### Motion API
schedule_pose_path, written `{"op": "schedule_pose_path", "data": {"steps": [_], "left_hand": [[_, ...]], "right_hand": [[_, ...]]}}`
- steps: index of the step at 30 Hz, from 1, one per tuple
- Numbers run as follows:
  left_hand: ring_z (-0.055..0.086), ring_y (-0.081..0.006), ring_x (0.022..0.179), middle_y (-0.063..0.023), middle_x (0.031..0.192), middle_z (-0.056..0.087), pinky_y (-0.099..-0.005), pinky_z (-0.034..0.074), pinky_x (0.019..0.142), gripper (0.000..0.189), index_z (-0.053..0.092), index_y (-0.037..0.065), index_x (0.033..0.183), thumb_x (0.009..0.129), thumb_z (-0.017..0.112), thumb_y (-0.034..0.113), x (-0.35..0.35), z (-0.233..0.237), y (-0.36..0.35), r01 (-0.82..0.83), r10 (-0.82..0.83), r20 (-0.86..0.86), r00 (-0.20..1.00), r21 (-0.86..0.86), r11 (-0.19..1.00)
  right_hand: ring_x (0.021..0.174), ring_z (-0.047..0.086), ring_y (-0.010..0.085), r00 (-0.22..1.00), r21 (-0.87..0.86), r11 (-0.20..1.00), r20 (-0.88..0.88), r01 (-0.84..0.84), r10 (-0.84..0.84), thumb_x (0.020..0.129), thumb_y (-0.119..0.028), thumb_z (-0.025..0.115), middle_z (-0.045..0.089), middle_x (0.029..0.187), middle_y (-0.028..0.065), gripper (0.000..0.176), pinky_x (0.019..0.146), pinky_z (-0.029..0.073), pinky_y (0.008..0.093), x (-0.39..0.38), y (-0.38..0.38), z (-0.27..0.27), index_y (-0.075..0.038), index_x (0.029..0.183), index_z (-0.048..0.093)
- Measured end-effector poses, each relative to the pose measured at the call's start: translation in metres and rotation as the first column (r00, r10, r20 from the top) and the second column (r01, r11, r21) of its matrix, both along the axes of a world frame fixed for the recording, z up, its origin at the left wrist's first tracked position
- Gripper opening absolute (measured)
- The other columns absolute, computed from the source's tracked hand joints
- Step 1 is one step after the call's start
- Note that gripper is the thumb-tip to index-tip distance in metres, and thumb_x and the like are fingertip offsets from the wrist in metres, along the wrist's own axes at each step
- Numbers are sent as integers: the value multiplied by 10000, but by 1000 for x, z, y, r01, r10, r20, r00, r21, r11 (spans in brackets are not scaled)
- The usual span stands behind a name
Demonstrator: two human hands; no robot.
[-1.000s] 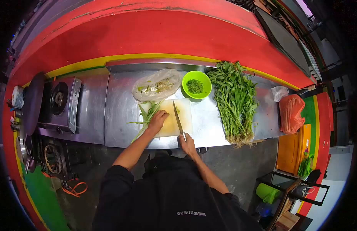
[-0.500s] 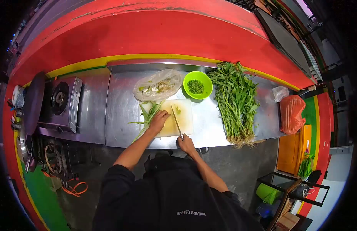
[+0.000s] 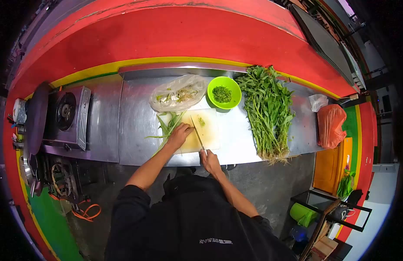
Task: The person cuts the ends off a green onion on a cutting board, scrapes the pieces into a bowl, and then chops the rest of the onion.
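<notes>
And it's a kitchen we're standing in; there's a long steel counter (image 3: 101, 135) gleaming, a squat stove (image 3: 67, 112) with its round burner over on the left; in the middle, a pale cutting board (image 3: 212, 140), a knife (image 3: 197, 132) over it, green stalks (image 3: 167, 124) at its left side; just beyond, a lime-green bowl (image 3: 235, 87) of finely chopped greens (image 3: 222, 94); to the right, a great heap of leafy vegetables (image 3: 270, 113), roots and all; home or eatery, I can't tell!
</notes>
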State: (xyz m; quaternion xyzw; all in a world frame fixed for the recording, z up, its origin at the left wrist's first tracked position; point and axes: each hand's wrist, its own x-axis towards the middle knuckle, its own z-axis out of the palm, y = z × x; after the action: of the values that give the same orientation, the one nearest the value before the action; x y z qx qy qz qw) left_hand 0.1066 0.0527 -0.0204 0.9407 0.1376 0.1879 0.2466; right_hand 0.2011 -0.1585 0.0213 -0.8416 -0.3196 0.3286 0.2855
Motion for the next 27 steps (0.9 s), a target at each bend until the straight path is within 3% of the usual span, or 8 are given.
{"op": "schedule_pose_path", "data": {"steps": [9, 13, 17, 19, 20, 27], "left_hand": [[606, -274, 1024, -88, 1085, 639, -377, 527, 897, 333, 715, 29, 1135, 826, 594, 48, 1, 8, 2, 54, -51, -75, 996, 43, 998], [605, -280, 1034, -88, 1113, 649, -384, 527, 901, 340, 714, 23, 1140, 827, 588, 54, 1, 11, 1, 73, -73, -61, 996, 6, 997], [613, -311, 1025, -110, 1092, 665, -403, 519, 908, 329, 728, 27, 1119, 817, 598, 15, 2, -4, -8, -28, 29, 50, 998, -16, 999], [612, -281, 1026, -81, 1085, 664, -389, 528, 899, 330, 741, 39, 1119, 831, 580, 17, 5, -5, -24, -225, 230, 51, 972, -89, 970], [615, -288, 1022, -83, 1082, 668, -394, 529, 897, 353, 751, 53, 1115, 814, 577, -10, 7, -6, -28, -250, 258, 93, 962, -93, 964], [630, -292, 992, -93, 1049, 672, -398, 534, 874, 342, 756, 36, 1077, 780, 596, -16, 5, 0, -20, -174, 179, 88, 980, -60, 983]], "right_hand": [[862, 643, 588, 1000, -68, 998, -11, 17, -18, 1078, -421, 440, 642, 829, 409, 566, 753, 505, 618, -7, 3, 0, 109, 974, 608], [865, 640, 597, 998, -123, 991, 27, 51, -48, 1074, -403, 447, 643, 854, 419, 550, 776, 514, 622, -7, 6, -4, 107, 958, 616], [866, 642, 594, 999, -130, 991, 42, 26, -20, 1067, -399, 454, 646, 857, 416, 551, 781, 521, 615, -2, 18, -2, 122, 998, 620], [868, 648, 582, 997, -55, 996, -20, 75, -76, 1068, -403, 449, 645, 825, 404, 559, 771, 520, 602, -1, 21, -4, 126, 1016, 621], [863, 653, 565, 995, -43, 995, -43, 87, -89, 1071, -415, 446, 649, 807, 385, 567, 757, 510, 589, -1, 20, -6, 120, 1019, 628], [752, 687, 458, 995, 56, 995, -62, 87, -84, 1076, -448, 442, 658, 749, 309, 591, 705, 513, 503, 3, -12, -6, 95, 962, 645]]}}
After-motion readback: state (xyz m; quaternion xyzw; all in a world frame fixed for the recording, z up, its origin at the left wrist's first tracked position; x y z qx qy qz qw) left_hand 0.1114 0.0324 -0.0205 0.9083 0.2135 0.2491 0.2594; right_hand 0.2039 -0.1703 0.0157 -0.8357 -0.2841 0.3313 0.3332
